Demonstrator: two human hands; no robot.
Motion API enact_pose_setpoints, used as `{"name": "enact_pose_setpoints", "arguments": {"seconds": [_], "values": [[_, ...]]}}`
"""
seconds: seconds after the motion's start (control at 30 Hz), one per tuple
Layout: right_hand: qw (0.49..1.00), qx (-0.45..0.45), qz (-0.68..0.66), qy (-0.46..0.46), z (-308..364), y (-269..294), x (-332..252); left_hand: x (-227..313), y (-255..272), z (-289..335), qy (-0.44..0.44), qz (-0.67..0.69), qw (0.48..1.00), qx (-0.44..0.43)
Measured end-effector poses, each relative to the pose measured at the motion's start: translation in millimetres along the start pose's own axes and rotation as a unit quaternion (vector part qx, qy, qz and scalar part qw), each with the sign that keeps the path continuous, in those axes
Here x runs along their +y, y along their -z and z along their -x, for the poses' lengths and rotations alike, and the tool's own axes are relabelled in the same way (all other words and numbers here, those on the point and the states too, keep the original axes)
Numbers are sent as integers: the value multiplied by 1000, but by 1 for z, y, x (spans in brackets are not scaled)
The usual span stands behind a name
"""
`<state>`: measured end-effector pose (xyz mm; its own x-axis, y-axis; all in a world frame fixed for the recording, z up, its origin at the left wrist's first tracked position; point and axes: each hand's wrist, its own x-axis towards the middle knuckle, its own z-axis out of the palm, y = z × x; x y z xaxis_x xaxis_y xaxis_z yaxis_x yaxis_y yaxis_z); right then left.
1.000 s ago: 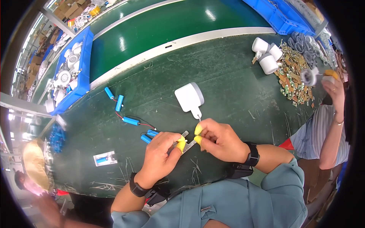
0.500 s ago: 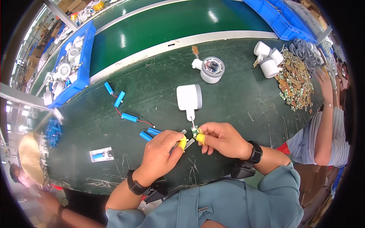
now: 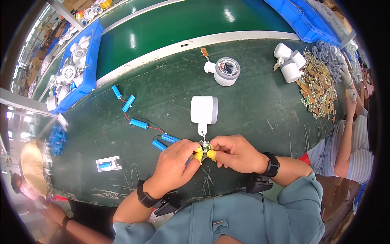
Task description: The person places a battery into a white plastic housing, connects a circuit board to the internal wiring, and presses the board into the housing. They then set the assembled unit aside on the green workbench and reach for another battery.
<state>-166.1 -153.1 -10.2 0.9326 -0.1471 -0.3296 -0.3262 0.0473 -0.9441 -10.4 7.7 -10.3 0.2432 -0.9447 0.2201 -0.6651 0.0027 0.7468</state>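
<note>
My right hand (image 3: pixel 239 153) pinches a small green circuit board (image 3: pixel 206 145) between thumb and finger. Thin wires join the board to the handle of a white round-headed device (image 3: pixel 202 109) with a grey rim, lying just beyond my fingers. My left hand (image 3: pixel 175 159) is closed in a pinch against the board's left side; what sits between its fingertips is hidden. Yellow covers wrap fingertips on both hands. Near the left hand lie blue cylindrical batteries (image 3: pixel 139 123) linked by red and black wires, partly hidden by that hand.
A second white device (image 3: pixel 226 72) sits open-faced beyond. At the right are white device heads (image 3: pixel 290 71), heaped small boards (image 3: pixel 317 87) and grey rings (image 3: pixel 325 53). A blue bin (image 3: pixel 94 57) stands left; a packaged battery (image 3: pixel 108 164) lies nearer. A co-worker's arm (image 3: pixel 344 136) reaches in.
My hands have come together, the left fingertips now meeting the board. The white device has shifted slightly nearer. At the right, the co-worker's hands have moved and now hold a white part.
</note>
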Motion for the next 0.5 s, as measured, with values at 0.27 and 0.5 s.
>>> {"name": "enact_pose_setpoints", "arguments": {"seconds": [0.27,0.5], "values": [[984,19,132,119,-1,-3,6,3,7,-1,1,24,998,-53],[948,66,221,220,2,-11,8,5,7,3,7,29,998,-59]]}}
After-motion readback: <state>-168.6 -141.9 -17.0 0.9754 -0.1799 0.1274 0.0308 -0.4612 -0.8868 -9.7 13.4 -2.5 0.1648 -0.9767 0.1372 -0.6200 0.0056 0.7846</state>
